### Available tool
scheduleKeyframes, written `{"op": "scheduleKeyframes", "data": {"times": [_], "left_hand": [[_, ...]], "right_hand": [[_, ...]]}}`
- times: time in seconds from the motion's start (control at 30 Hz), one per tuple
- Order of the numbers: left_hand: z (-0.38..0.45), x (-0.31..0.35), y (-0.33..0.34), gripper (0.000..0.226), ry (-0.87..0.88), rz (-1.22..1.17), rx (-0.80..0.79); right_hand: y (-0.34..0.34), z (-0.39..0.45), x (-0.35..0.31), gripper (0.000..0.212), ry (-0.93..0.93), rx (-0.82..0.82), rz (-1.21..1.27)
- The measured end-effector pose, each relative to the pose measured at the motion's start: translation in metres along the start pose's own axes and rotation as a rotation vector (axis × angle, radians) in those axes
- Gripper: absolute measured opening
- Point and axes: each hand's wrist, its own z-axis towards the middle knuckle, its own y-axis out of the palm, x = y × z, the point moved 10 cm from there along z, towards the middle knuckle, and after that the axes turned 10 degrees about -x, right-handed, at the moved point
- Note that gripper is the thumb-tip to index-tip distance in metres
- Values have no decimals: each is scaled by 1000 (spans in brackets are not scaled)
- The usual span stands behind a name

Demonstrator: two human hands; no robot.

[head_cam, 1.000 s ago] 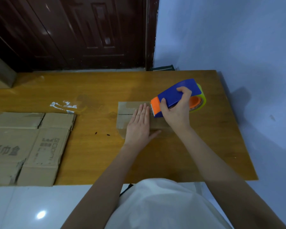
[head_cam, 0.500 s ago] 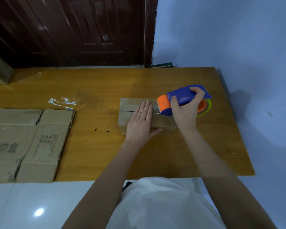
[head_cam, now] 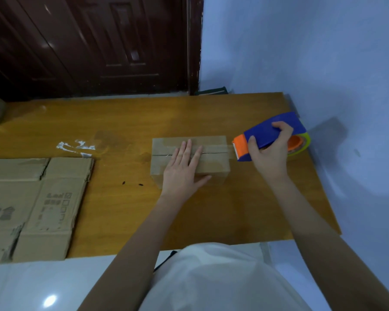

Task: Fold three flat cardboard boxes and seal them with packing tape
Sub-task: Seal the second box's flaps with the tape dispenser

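So the small folded box (head_cam: 190, 161) sits about mid-counter, a bit right of center on the wooden counter (head_cam: 126, 122). Left hand (head_cam: 184, 171) lies flat on top of it, fingers straight and together, thumb out along the near edge, just pressing the flaps down, so that grip is released and not wrapped around anything. The seam between the two top flaps runs left to right under those fingers, and there's a shiny strip of clear tape (head_cam: 213, 151) along it that reaches off the box's right edge.

Right hand (head_cam: 271, 151) has its grip clenched around the blue tape dispenser (head_cam: 272, 135), fingers over the top of the handle, thumb on the near side. The dispenser's orange cutter end points at the box and sits just past its right edge, close to the wall.

Off to the left there's a stack of flat cardboard boxes (head_cam: 38, 205), still unfolded, well apart from the folded one. Some white scraps of residue (head_cam: 76, 147) are stuck to the counter behind them.
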Motion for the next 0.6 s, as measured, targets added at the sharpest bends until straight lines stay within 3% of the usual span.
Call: {"op": "scheduleKeyframes", "data": {"times": [0.17,0.3,0.6], "left_hand": [[-1,1,-4,85,7,-25,6],[-2,-2,-6,100,-26,-64,2],[-6,4,-7,89,31,-38,19]], "right_hand": [[-4,-3,3,52,5,44,40],[-5,0,-7,54,-18,50,28],[-14,-9,-30,54,-110,82,42]]}}
